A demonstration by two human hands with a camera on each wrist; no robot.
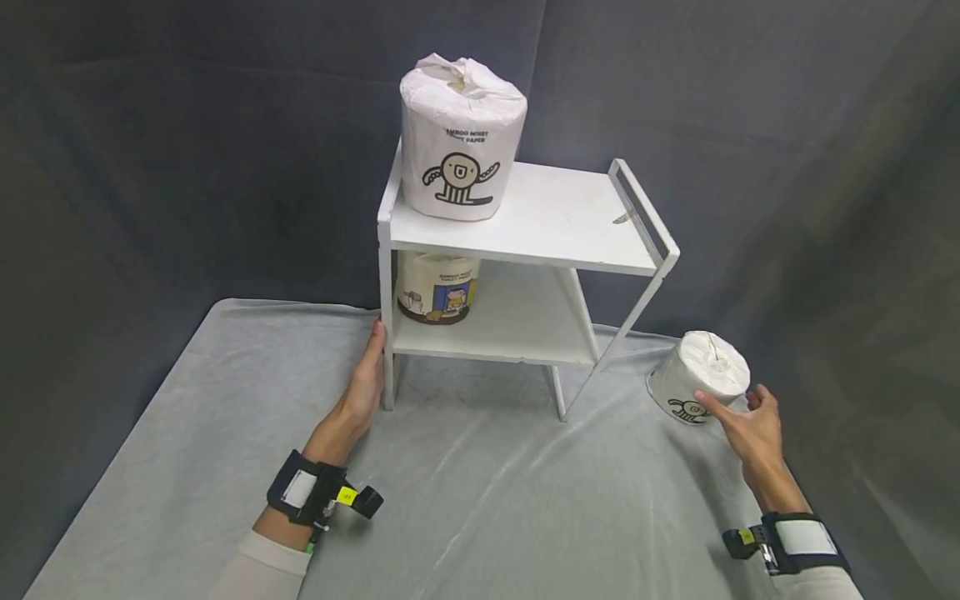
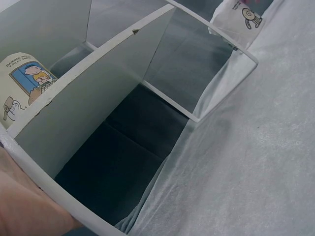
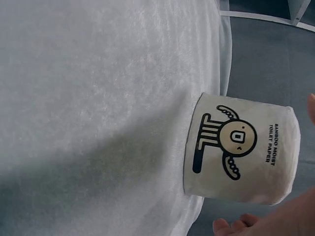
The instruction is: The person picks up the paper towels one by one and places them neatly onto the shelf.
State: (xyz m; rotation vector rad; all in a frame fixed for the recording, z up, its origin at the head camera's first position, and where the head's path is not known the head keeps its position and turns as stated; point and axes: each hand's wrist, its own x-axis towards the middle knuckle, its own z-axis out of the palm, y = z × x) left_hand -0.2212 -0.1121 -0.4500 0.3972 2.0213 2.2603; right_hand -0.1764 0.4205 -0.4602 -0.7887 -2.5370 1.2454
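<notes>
My left hand (image 1: pixel 363 385) rests against the left side of a white two-tier shelf (image 1: pixel 570 212); its edge hides part of the hand. In the left wrist view that hand (image 2: pixel 29 201) lies along the frame, no thumb over the front. To the right, my right hand (image 1: pixel 753 429) is spread around a wrapped toilet paper roll (image 1: pixel 678 383) standing on the cloth, thumb overlapping its front in the head view. The right wrist view shows this roll (image 3: pixel 246 147) between the thumb (image 3: pixel 311 105) and the fingertips (image 3: pixel 222 227), with gaps.
A large wrapped toilet paper roll (image 1: pixel 461 150) stands on the top tier, at the left. Below it, a roll with a cartoon wrapper (image 1: pixel 438 287) sits on the lower tier. Light grey cloth (image 1: pixel 480 500) covers the table; a dark curtain (image 1: pixel 225 167) hangs behind.
</notes>
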